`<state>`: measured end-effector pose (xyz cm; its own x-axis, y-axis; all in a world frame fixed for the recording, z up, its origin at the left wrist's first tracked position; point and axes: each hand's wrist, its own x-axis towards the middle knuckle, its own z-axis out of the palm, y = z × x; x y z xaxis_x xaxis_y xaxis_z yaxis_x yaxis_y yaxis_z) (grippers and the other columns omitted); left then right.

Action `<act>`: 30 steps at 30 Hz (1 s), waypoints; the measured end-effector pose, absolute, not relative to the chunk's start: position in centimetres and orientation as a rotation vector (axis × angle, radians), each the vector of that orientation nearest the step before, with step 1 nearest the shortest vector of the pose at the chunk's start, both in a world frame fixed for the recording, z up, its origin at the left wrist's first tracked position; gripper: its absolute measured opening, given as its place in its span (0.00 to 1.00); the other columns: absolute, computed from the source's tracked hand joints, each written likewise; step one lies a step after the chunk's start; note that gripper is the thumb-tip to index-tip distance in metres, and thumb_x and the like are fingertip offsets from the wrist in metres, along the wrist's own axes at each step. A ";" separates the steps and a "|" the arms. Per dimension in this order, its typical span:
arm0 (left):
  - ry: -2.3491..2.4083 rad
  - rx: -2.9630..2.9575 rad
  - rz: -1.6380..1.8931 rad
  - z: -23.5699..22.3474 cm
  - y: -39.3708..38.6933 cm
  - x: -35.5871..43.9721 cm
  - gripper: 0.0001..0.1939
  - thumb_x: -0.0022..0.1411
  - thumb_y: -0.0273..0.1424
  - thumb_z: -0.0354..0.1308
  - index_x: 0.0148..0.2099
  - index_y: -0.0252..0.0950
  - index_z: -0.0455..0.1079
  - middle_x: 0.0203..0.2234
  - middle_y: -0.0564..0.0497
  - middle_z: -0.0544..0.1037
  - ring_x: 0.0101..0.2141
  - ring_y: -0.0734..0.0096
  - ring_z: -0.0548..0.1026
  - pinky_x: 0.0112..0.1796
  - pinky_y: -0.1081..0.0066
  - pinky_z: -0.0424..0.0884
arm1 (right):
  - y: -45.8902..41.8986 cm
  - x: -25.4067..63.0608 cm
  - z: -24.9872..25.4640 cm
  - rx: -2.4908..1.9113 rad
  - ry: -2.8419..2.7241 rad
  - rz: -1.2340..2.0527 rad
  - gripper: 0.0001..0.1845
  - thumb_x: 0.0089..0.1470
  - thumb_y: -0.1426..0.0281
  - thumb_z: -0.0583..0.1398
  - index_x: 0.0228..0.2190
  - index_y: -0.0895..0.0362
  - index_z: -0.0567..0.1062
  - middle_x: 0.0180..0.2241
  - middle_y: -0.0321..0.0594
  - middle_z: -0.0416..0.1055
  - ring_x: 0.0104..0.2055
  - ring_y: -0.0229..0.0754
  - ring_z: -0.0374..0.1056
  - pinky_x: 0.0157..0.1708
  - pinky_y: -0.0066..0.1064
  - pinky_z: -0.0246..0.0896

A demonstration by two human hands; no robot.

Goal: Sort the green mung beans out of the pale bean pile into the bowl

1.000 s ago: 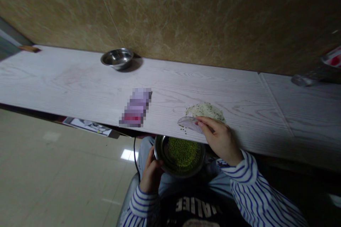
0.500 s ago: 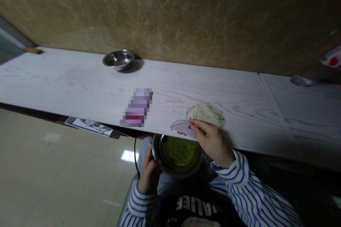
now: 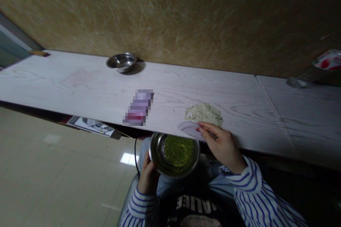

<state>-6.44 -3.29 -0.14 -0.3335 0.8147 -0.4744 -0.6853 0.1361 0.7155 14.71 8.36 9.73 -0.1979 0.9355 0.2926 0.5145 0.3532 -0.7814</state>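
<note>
My left hand (image 3: 148, 176) grips the left rim of a steel bowl (image 3: 159, 149), held over my lap just below the table edge. Green mung beans (image 3: 179, 151) cover much of its inside. Between thumb and fingers, my right hand (image 3: 222, 147) pinches a clear half-round protractor (image 3: 188, 128). The protractor lies at the table's front edge, above the bowl's far rim. Right behind it sits a heap of white rice (image 3: 204, 112) dotted with green beans, its near side partly hidden by the right hand.
A second steel bowl (image 3: 122, 63) stands near the wall. A blurred-out phone-shaped object (image 3: 139, 107) lies left of the rice. On the far right is a clear plastic bottle (image 3: 299, 81) with a red and white label. An open drawer (image 3: 92, 126) juts out under the table.
The protractor and my right hand have shifted slightly right. Several beans seen at the table edge by the protractor no longer show there. The bowl has moved a little left.
</note>
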 end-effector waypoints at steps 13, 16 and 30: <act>1.147 0.174 1.440 -1.3 -5.0 -4.5 0.23 0.49 0.29 0.66 0.50 0.44 0.76 0.32 0.54 0.80 0.36 0.56 0.76 0.34 0.63 0.70 | 7.1 18.1 9.2 -1.405 -1.651 0.636 0.17 0.60 0.59 0.61 0.42 0.56 0.83 0.40 0.47 0.84 0.41 0.50 0.81 0.45 0.41 0.77; 1.171 0.177 1.435 -1.2 -5.1 -4.7 0.25 0.50 0.32 0.68 0.53 0.45 0.75 0.34 0.53 0.82 0.35 0.57 0.76 0.33 0.63 0.70 | 6.9 18.7 9.1 -1.406 -1.614 0.656 0.18 0.59 0.58 0.62 0.43 0.56 0.83 0.39 0.48 0.84 0.41 0.50 0.81 0.46 0.43 0.77; 1.172 0.239 1.474 -0.7 -2.9 -4.1 0.22 0.52 0.34 0.65 0.52 0.42 0.78 0.42 0.47 0.83 0.48 0.47 0.77 0.47 0.55 0.71 | 8.2 22.5 8.3 -1.395 -1.275 0.615 0.25 0.53 0.50 0.66 0.41 0.57 0.80 0.34 0.49 0.83 0.25 0.44 0.76 0.29 0.38 0.78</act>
